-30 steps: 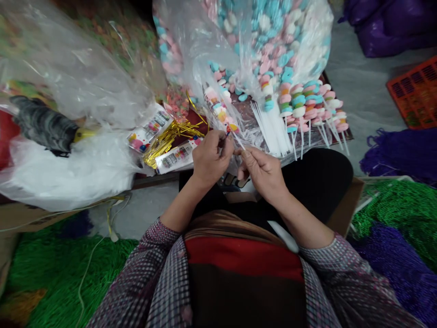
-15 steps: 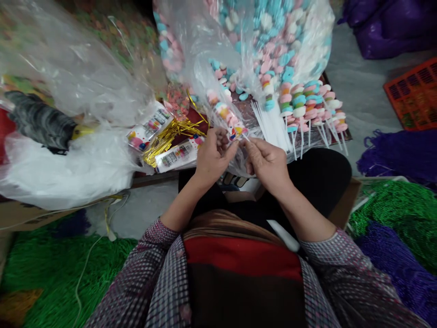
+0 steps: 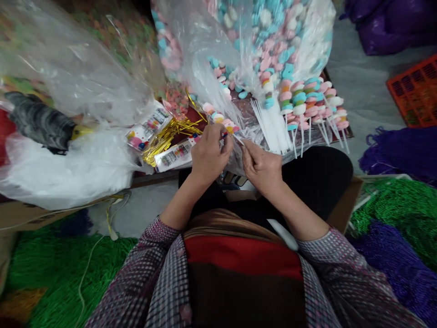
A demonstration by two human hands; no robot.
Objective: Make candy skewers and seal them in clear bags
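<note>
A candy skewer (image 3: pixel 215 116), with pink, white and orange pieces in a row, slants up and left beyond my hands. My left hand (image 3: pixel 210 152) is closed around its lower end, where a bit of colourful printed wrapper shows. Between finger and thumb my right hand (image 3: pixel 262 166) pinches the thin white stick (image 3: pixel 240 141) of the skewer. Close to my left hand lie gold twist ties (image 3: pixel 160 146) and a printed wrapper (image 3: pixel 174 156). What the left fingertips press on is partly hidden.
Beyond my right hand lie loose white sticks (image 3: pixel 273 132) and several finished candy skewers (image 3: pixel 310 100). A large clear bag of candy (image 3: pixel 273 45) stands behind. White plastic bags (image 3: pixel 68 168) fill the left side. An orange crate (image 3: pixel 414 93) sits on the floor at right.
My left hand has turned over the skewer's lower end and covers more of it. The skewer has shifted left and down; my right hand has moved slightly left with the stick.
</note>
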